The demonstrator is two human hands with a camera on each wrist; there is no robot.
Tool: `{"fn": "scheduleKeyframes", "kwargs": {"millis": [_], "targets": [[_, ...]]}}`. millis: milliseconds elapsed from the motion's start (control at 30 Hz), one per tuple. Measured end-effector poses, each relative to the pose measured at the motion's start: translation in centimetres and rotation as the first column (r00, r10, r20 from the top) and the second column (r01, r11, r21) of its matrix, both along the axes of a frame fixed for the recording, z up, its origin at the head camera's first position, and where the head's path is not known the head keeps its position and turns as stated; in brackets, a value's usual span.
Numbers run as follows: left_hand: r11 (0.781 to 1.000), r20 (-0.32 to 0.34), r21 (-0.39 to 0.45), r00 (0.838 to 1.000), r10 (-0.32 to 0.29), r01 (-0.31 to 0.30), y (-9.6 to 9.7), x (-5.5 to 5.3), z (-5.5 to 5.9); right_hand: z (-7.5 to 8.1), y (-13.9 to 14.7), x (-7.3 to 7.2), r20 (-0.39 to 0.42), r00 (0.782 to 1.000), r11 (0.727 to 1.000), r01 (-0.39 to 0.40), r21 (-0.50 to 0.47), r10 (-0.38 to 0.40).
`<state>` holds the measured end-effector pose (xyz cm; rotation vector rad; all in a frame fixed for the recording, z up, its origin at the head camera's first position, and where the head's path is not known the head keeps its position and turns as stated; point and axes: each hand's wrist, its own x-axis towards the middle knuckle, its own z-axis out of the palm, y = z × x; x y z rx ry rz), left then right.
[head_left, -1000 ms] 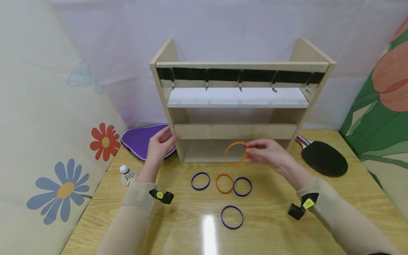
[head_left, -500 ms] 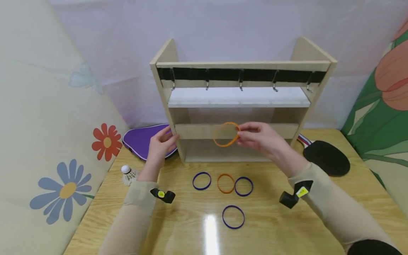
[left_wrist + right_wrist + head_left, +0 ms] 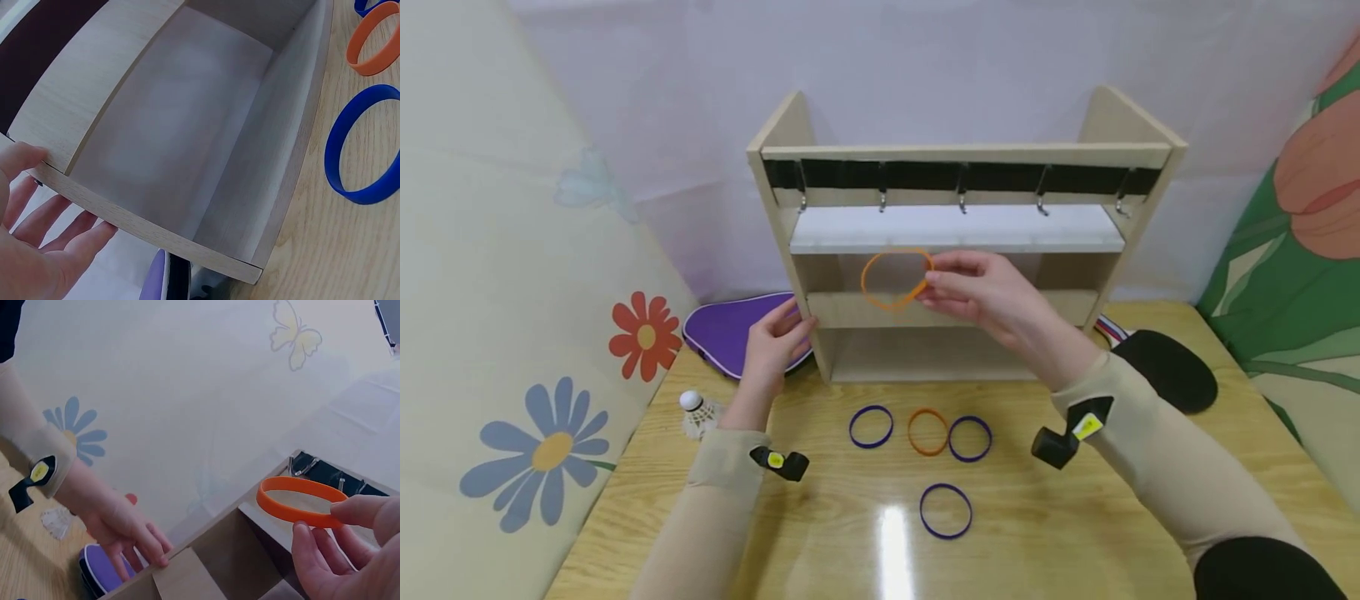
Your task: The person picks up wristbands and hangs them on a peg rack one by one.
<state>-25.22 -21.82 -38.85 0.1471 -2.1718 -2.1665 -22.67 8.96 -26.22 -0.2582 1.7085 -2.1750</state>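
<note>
A thin orange silicone wristband [image 3: 278,509] is pinched between the thumb and fingers of my right hand [image 3: 985,292], raised before the middle opening of a small wooden shelf [image 3: 955,312]. My left hand [image 3: 771,346] rests at the shelf's left side panel, thumb on its front edge and spread fingers along its outer face. On the table lie another orange wristband [image 3: 928,452] and several dark blue ones, including a left one [image 3: 872,446] and a front one [image 3: 946,537]. Metal hooks [image 3: 962,204] line a black strip across the shelf's top board.
Left of the shelf lies a purple paddle case [image 3: 722,329], partly behind my left hand. A shuttlecock [image 3: 700,412] stands nearer on the table [image 3: 820,533]. To the right, a black table tennis paddle [image 3: 1172,375] lies partly behind my right forearm.
My right hand has carried the orange wristband upward and to the left, from the lowest compartment to just below the white ledge. My left hand and the wristbands on the table have stayed put.
</note>
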Motion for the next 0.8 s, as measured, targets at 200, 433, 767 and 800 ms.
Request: {"fn": "scheduleKeyframes", "kwargs": {"millis": [200, 433, 767, 800], "targets": [[1.0, -0.001, -0.005, 1.0, -0.006, 0.006, 0.2, -0.1, 0.2, 0.9, -1.3, 0.1, 0.013, 1.0, 0.998, 0.008, -0.063, -0.007], [0.999, 0.008, 0.026, 1.0, -0.026, 0.026, 0.2, -0.2, 0.2, 1.9, -3.0, 0.1, 0.018, 1.0, 0.989, 0.01, -0.146, -0.007], [1.0, 0.023, 0.009, 1.0, -0.005, 0.005, -0.1, 0.1, 0.2, 2.3, -5.8, 0.1, 0.0, 1.0, 0.978, -0.007, -0.21, 0.007], [1.0, 0.022, 0.009, 1.0, -0.003, 0.003, -0.1, 0.2, 0.2, 2.3, -6.1, 0.1, 0.005, 1.0, 0.976, -0.005, -0.219, 0.006]]}}
